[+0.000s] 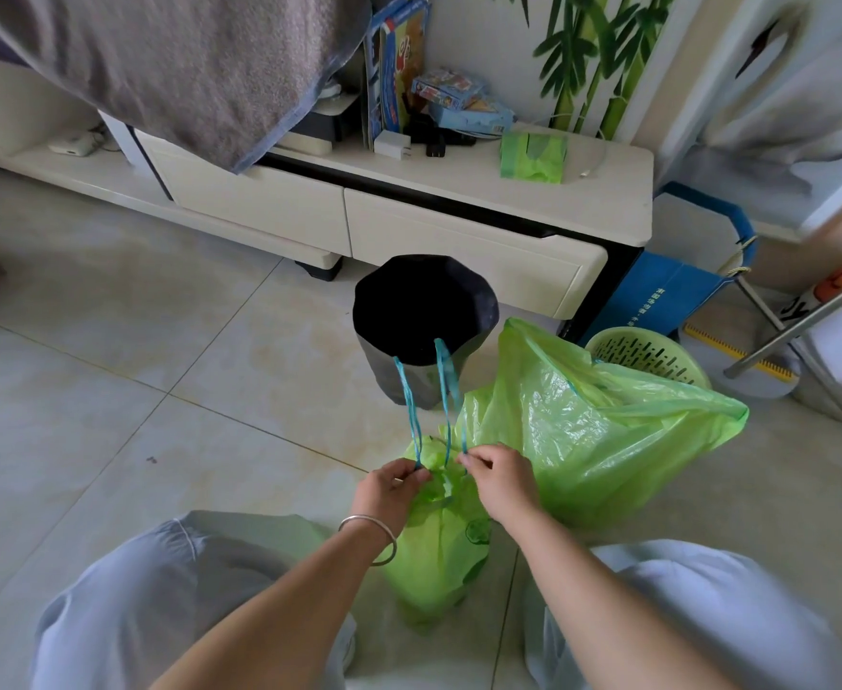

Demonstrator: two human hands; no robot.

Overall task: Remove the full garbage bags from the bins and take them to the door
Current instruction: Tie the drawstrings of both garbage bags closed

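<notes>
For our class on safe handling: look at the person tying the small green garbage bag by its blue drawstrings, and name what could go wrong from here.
1. The left hand and right hand pinch thin blue drawstrings; a hard pull might snap them or tear the small green bag.
2. The larger green bag beside it looks open at the top, so it may spill when lifted.
3. The black bin stands just ahead and could be knocked over.

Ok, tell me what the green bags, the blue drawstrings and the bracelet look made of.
Green bags: thin glossy plastic film, translucent, crinkled, with highlights.
Blue drawstrings: flat plastic ribbon, probably; each hand pinches one.
Bracelet on the left wrist: smooth silvery metal by its shine, though I can't tell which.
</notes>
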